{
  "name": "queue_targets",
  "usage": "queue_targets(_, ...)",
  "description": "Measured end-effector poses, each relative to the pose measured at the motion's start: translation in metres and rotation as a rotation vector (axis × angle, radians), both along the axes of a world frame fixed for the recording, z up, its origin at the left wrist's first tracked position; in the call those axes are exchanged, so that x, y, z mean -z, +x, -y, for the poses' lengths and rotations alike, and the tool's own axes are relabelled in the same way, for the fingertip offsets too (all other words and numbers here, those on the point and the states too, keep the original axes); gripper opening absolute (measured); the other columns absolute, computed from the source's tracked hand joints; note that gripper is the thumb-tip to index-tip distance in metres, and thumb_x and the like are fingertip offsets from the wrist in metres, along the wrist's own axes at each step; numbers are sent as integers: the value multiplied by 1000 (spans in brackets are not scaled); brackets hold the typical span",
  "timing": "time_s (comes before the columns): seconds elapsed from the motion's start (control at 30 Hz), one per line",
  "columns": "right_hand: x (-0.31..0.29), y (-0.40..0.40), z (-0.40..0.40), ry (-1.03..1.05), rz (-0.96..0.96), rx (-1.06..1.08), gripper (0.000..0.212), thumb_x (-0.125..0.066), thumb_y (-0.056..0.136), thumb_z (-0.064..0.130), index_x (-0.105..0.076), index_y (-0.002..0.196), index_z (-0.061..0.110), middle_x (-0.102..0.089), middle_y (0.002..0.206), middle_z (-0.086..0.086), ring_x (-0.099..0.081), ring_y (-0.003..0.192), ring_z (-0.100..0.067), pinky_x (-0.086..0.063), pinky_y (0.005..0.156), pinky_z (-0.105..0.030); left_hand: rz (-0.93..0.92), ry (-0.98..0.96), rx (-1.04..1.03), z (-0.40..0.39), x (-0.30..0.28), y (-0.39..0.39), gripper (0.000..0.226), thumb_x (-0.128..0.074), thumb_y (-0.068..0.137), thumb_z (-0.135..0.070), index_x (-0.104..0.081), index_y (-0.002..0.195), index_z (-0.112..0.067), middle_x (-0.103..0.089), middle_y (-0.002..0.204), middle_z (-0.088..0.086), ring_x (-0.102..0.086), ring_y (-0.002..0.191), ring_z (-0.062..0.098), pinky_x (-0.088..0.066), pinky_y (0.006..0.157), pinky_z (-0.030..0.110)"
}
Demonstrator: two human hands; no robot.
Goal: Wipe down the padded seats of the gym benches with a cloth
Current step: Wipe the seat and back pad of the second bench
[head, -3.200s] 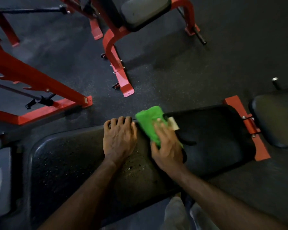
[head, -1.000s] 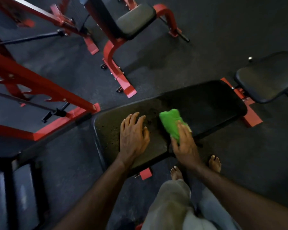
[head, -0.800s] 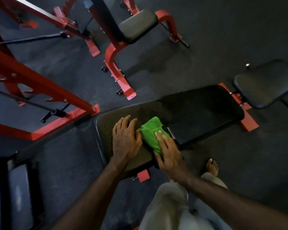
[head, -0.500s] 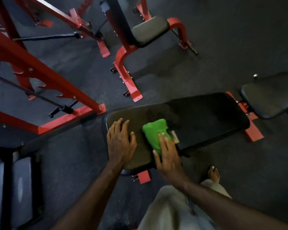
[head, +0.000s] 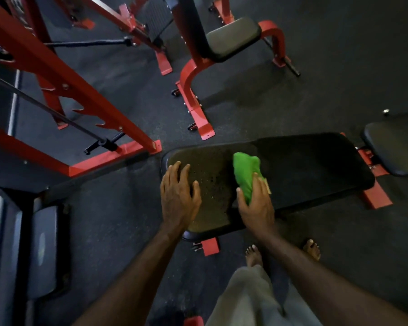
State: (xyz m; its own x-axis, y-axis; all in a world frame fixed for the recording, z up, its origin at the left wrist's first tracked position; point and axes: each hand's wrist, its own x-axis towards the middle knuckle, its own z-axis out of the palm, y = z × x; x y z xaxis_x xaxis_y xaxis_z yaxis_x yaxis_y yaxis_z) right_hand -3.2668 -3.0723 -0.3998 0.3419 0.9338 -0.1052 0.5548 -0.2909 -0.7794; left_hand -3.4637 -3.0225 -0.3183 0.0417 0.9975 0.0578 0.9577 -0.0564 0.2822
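Note:
A long black padded bench pad [head: 304, 170] lies across the middle of the head view, its left part speckled with droplets. My right hand [head: 256, 205] presses a folded green cloth [head: 245, 171] flat onto the pad near its middle. My left hand [head: 178, 196] rests palm down with fingers spread on the pad's left end, holding nothing. A smaller black seat pad [head: 396, 147] joins the bench at the right on a red frame [head: 375, 198].
A red rack [head: 85, 97] with a bar stands at the left. Another red bench with a black seat [head: 231, 38] is behind. A dark machine [head: 38, 250] sits at the lower left. My bare feet [head: 253, 255] stand on the dark rubber floor below the bench.
The right hand has slid the green cloth back and forth along the pad, now a little to the right of half a second ago. The left hand stays planted at the pad's left end.

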Motion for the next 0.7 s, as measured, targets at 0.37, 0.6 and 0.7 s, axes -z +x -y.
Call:
queue_targets(0.37, -17, -48, 4, 142, 52, -11, 64, -60, 95, 34, -48, 151, 6, -47, 157, -13, -33, 150, -24, -28, 125, -37, 100, 66, -103, 1, 7, 3, 55, -49, 100, -34, -45, 151, -13, -37, 160, 11, -29, 151, 27, -24, 122, 42)
queue_targets(0.6, -2, -19, -22, 279, 63, -192, 62, -64, 89, 39, -59, 139, 2, -51, 153, -12, -38, 149, -30, -40, 116, -51, 138, 91, -121, 0, 8, 4, 49, -46, 102, -35, -52, 146, -14, -41, 159, 9, -32, 150, 24, -31, 121, 43)
queue_targets(0.7, -9, -43, -26, 287, 54, -132, 57, -67, 89, 38, -61, 127, -4, -53, 149, -20, -37, 149, -37, -32, 122, -51, 150, 97, -139, -1, 9, 3, 48, -46, 103, -35, -54, 144, -13, -43, 158, 10, -34, 150, 24, -32, 120, 43)
